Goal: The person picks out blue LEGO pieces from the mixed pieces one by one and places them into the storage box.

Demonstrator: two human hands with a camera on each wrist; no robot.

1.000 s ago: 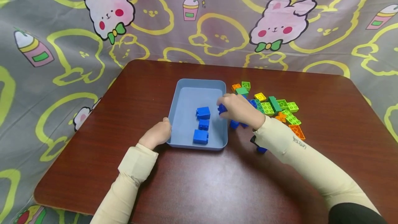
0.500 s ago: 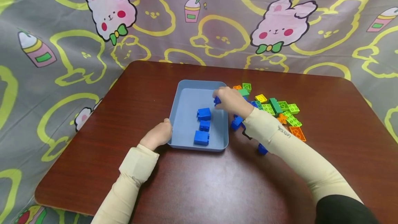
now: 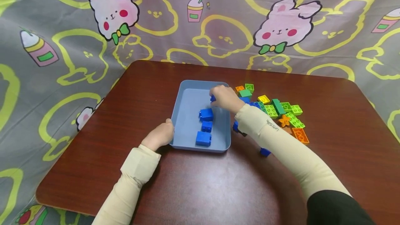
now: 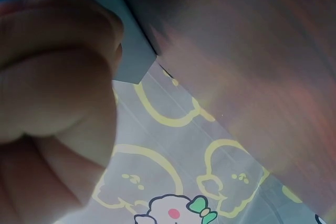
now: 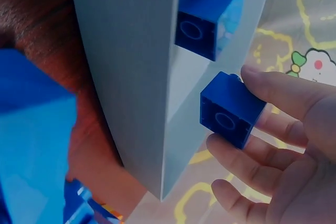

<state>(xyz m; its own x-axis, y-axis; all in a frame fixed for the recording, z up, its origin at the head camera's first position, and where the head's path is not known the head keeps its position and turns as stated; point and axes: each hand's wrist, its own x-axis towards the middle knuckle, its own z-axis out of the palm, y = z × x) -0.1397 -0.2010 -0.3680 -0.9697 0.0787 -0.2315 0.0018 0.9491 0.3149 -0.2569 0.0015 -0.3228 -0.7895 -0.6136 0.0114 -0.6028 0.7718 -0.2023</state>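
Note:
My right hand (image 3: 225,98) is over the right side of a grey-blue tray (image 3: 191,104). It pinches a blue toy brick (image 5: 231,106) between thumb and fingers, the hollow underside showing in the right wrist view. Three other blue bricks lie in the tray: an upper one (image 3: 206,115), a small middle one (image 3: 207,126) and a lower one (image 3: 203,138). At the tray's near left edge, my left hand (image 3: 159,135) grips the wall with curled fingers; most of its fingertips are hidden.
Right of the tray lies a loose spread of bricks, among them a green one (image 3: 277,107), a yellow one (image 3: 264,99), an orange one (image 3: 300,135) and an orange star-shaped piece (image 3: 284,121). Another blue brick (image 3: 265,152) lies nearer the front on the brown table (image 3: 200,186).
My right hand has carried the blue brick leftward and slightly away from me, from the tray's right edge to over its inside. My left hand stays on the tray's edge.

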